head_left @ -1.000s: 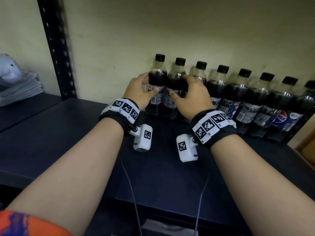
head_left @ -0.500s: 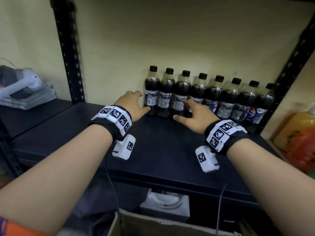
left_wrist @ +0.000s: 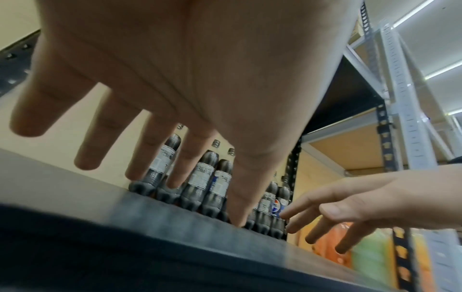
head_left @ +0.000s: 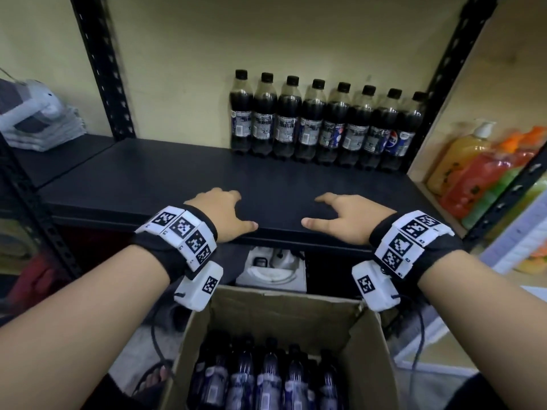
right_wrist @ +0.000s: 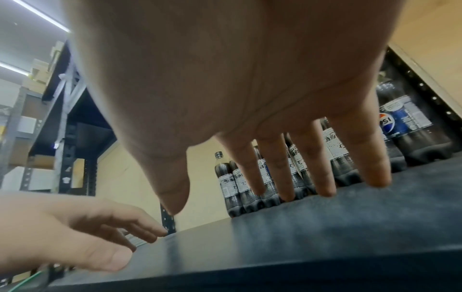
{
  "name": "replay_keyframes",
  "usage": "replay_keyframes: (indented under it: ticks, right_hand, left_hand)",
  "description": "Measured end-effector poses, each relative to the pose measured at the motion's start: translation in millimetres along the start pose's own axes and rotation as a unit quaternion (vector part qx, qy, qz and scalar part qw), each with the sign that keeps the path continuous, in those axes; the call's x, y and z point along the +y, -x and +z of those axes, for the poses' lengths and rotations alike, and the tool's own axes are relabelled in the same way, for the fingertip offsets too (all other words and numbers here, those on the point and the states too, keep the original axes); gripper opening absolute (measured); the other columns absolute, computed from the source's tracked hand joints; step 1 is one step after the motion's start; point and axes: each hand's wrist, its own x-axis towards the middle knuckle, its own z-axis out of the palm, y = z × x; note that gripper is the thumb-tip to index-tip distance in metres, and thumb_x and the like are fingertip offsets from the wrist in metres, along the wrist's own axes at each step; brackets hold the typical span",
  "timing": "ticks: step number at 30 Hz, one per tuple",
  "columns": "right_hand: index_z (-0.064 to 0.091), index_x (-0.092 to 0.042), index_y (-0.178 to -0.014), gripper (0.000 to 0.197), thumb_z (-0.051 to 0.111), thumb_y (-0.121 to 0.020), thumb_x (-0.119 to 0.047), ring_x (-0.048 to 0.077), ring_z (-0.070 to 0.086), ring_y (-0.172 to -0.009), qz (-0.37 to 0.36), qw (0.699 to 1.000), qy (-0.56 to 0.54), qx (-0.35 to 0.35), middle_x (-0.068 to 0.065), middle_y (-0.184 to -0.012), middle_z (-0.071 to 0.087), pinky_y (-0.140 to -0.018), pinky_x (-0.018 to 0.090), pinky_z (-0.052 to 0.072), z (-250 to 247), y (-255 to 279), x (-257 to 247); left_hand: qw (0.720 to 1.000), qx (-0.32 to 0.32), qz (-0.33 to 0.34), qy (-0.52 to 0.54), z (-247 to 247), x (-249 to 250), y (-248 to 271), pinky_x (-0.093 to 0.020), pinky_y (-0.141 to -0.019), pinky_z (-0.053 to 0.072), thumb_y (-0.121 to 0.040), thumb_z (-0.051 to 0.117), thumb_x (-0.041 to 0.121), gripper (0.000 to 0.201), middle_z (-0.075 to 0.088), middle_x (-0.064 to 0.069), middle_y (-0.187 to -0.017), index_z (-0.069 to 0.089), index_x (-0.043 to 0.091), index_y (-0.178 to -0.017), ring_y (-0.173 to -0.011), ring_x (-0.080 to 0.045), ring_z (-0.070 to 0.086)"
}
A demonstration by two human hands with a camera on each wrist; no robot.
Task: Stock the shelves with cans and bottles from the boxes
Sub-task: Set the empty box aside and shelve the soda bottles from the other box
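Eight cola bottles stand upright in a single row at the back of the dark shelf, well ahead of the fingertips and touching shoulder to shoulder, the rightmost hard against the black upright post. Both hands are empty: the left hand and the right hand hover palm-down over the shelf's front edge, fingers spread and nearly straight, gripping nothing. The wrist views show the fingertips just above the shelf, though whether any touch it cannot be told.

Below and behind the hands, an open cardboard box holds more bottles, caps up and packed close. The step in hand appears to be the return to that box for the next pair.

Done well, it would mean drawing both hands back clear of the shelf lip before dropping, so the wrist-mounted cameras do not catch on the edge or on the box's raised back flap. Each hand should take one bottle by the body below the shoulder, lifting straight up so neighbours are not dragged along. Free room lies beyond the left fingers, beside the leftmost bottle, and in front of the row; placing there keeps the line tidy. Bottles set down tilted could topple the row like dominoes.

Orange and green bottles on the neighbouring shelf, right of the right fingers, are not involved.
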Motion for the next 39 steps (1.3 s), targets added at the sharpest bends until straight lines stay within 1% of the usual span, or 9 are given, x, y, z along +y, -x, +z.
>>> replay_keyframes:
  ticks: [6, 10, 16, 19, 24, 28, 32, 36, 39]
  right_hand:
    - [0.05, -0.031, -0.14, 0.072, 0.052, -0.085, -0.078, 0.016, 0.057, -0.113, -0.011, 0.998, -0.017, -0.065, -0.008, -0.127, 0.06, -0.094, 0.031, 0.046, 20, 57, -3]
    - [0.048, -0.033, -0.144, 0.071, 0.055, -0.086, -0.074, 0.014, 0.055, -0.117, -0.005, 0.987, -0.026, -0.16, -0.007, -0.136, 0.058, -0.101, 0.031, 0.042, 46, 70, -5]
    - [0.039, -0.025, -0.153, 0.089, 0.053, -0.084, -0.079, 0.019, 0.043, -0.14, 0.023, 0.953, 0.025, -0.302, -0.002, -0.157, 0.042, -0.117, 0.037, 0.032, 112, 58, 3]
    - [0.038, -0.02, -0.154, 0.089, 0.049, -0.087, -0.078, 0.022, 0.036, -0.146, 0.032, 0.938, 0.06, -0.341, 0.001, -0.161, 0.036, -0.119, 0.04, 0.028, 145, 47, 10]
    - [0.042, -0.018, -0.152, 0.086, 0.051, -0.088, -0.075, 0.024, 0.04, -0.143, 0.046, 0.933, 0.04, -0.355, 0.003, -0.158, 0.04, -0.116, 0.039, 0.032, 196, 26, 26]
    - [0.042, -0.018, -0.152, 0.086, 0.058, -0.086, -0.072, 0.026, 0.043, -0.139, 0.093, 0.936, -0.021, -0.338, 0.004, -0.155, 0.043, -0.114, 0.039, 0.036, 231, 8, 46]
    - [0.041, -0.02, -0.152, 0.095, 0.06, -0.078, -0.078, 0.028, 0.043, -0.14, 0.133, 0.926, -0.031, -0.351, 0.004, -0.157, 0.042, -0.115, 0.043, 0.036, 262, -9, 67]
    - [0.043, -0.021, -0.15, 0.112, 0.058, -0.062, -0.088, 0.031, 0.044, -0.138, 0.144, 0.922, -0.016, -0.359, 0.006, -0.157, 0.042, -0.113, 0.045, 0.038, 294, -23, 82]
    - [0.042, -0.018, -0.152, 0.105, 0.06, -0.07, -0.082, 0.032, 0.046, -0.137, 0.14, 0.914, -0.033, -0.38, 0.009, -0.156, 0.043, -0.112, 0.043, 0.038, 317, -27, 82]
  left_hand:
    - [0.998, -0.046, 0.042, 0.03, 20, 19, 56, -0.036, -0.099, 0.048, -0.088, 0.06, 0.066, 0.074, 0.054, -0.003, -0.135, 0.042, 0.025, -0.147, -0.121, -0.023, 0.055]
    - [0.989, -0.123, 0.04, 0.068, 49, 29, 71, -0.03, -0.101, 0.046, -0.084, 0.065, 0.066, 0.077, 0.055, 0.002, -0.141, 0.047, 0.025, -0.146, -0.125, -0.019, 0.056]
    - [0.973, -0.23, 0.021, 0.021, 112, 38, 62, -0.034, -0.108, 0.043, -0.082, 0.066, 0.068, 0.08, 0.05, 0.002, -0.148, 0.047, 0.025, -0.147, -0.13, -0.02, 0.052]
    - [0.963, -0.269, 0.007, -0.008, 146, 37, 51, -0.036, -0.104, 0.047, -0.082, 0.067, 0.066, 0.076, 0.058, -0.001, -0.139, 0.054, 0.019, -0.141, -0.123, -0.022, 0.057]
    - [0.957, -0.288, -0.02, -0.021, 195, 29, 28, -0.037, -0.097, 0.052, -0.076, 0.071, 0.066, 0.074, 0.066, -0.004, -0.126, 0.061, 0.017, -0.131, -0.11, -0.025, 0.063]
    - [0.959, -0.283, -0.015, -0.022, 225, 26, 14, -0.037, -0.094, 0.053, -0.077, 0.069, 0.066, 0.072, 0.067, -0.005, -0.125, 0.062, 0.016, -0.129, -0.108, -0.026, 0.065]
    - [0.958, -0.287, -0.013, -0.012, 257, 29, 1, -0.038, -0.093, 0.054, -0.078, 0.069, 0.063, 0.068, 0.067, -0.007, -0.123, 0.064, 0.015, -0.127, -0.106, -0.028, 0.065]
    - [0.953, -0.3, -0.03, 0.001, 287, 36, -8, -0.036, -0.081, 0.057, -0.076, 0.073, 0.063, 0.056, 0.07, -0.005, -0.097, 0.068, 0.014, -0.102, -0.087, -0.026, 0.067]
    - [0.953, -0.299, -0.041, 0.012, 304, 42, -11, -0.032, -0.071, 0.054, -0.075, 0.075, 0.062, 0.052, 0.065, -0.005, -0.088, 0.063, 0.014, -0.091, -0.079, -0.026, 0.063]
